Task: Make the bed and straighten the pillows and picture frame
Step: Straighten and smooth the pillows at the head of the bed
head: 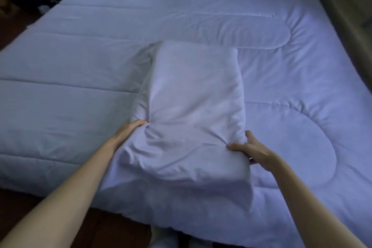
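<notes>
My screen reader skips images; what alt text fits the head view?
The left hand and right hand grip the sides of a white pillow near its closer end. It lies on a white quilted comforter.

The left forearm point(70, 189) and right forearm point(306, 197) are bare along their whole visible length, long and slender. The left hand point(128, 130) and right hand point(249, 149) are bare too, the right showing faint tendon lines across its back.
</notes>
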A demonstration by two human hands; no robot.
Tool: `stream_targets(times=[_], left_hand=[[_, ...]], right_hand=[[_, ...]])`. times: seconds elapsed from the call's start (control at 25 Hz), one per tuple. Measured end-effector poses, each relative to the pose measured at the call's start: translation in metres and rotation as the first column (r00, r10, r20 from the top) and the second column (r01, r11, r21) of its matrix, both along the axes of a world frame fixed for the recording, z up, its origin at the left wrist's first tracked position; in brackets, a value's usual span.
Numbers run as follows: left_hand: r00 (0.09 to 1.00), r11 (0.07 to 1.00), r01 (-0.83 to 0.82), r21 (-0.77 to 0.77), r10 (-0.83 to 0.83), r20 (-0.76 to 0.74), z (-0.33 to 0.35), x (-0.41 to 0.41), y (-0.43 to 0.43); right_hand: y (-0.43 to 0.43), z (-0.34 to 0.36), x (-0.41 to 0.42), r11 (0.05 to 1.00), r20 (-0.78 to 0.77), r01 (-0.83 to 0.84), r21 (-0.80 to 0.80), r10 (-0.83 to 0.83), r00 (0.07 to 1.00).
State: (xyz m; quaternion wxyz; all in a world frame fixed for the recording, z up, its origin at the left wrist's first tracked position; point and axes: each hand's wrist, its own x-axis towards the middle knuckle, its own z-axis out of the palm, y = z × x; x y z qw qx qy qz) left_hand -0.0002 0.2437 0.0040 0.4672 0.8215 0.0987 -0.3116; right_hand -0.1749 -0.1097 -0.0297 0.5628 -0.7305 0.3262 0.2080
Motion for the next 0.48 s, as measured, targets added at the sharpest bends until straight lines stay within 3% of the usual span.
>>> stream_targets(times=[0.08, 0.2, 0.28, 0.32, 0.36, 0.4, 0.44, 0.48], left_hand=[[0.997, 0.999, 0.052, 0.009, -0.051, -0.064, -0.007, -0.006, 0.027], [0.980, 1.000, -0.022, -0.017, 0.019, -0.197, -0.021, -0.026, 0.046], [0.993, 1.000, -0.025, 0.011, 0.026, -0.113, -0.021, -0.019, 0.041], [0.999, 0.995, -0.006, 0.099, 0.002, 0.040, -0.020, -0.013, 0.037], [0.950, 0.952, -0.001, 0.307, -0.094, 0.297, -0.017, -0.010, 0.030], [0.809, 0.879, -0.024, 0.477, -0.263, 0.525, -0.016, -0.016, 0.019], [0.615, 0.827, 0.021, 0.561, -0.453, 0.645, -0.015, -0.030, 0.002], [0.434, 0.756, 0.142, 0.639, -0.627, 0.647, -0.019, -0.050, -0.014]], right_hand=[[0.027, -0.006, -0.007, 0.995, -0.103, -0.079, 0.060, 0.085, 0.991], [0.044, -0.008, -0.018, 0.991, -0.149, -0.098, 0.092, 0.111, 0.983], [0.041, -0.003, -0.016, 0.994, -0.121, -0.019, 0.109, 0.033, 0.992], [0.041, -0.002, -0.013, 0.999, -0.062, 0.032, 0.038, -0.029, 0.998], [0.045, -0.002, -0.009, 0.985, 0.036, 0.093, -0.149, -0.088, 0.995], [0.053, -0.001, -0.005, 0.898, 0.145, 0.152, -0.412, -0.100, 0.984], [0.066, 0.002, 0.000, 0.750, 0.245, 0.184, -0.635, -0.031, 0.969], [0.086, 0.004, 0.004, 0.609, 0.311, 0.195, -0.768, 0.089, 0.946]])
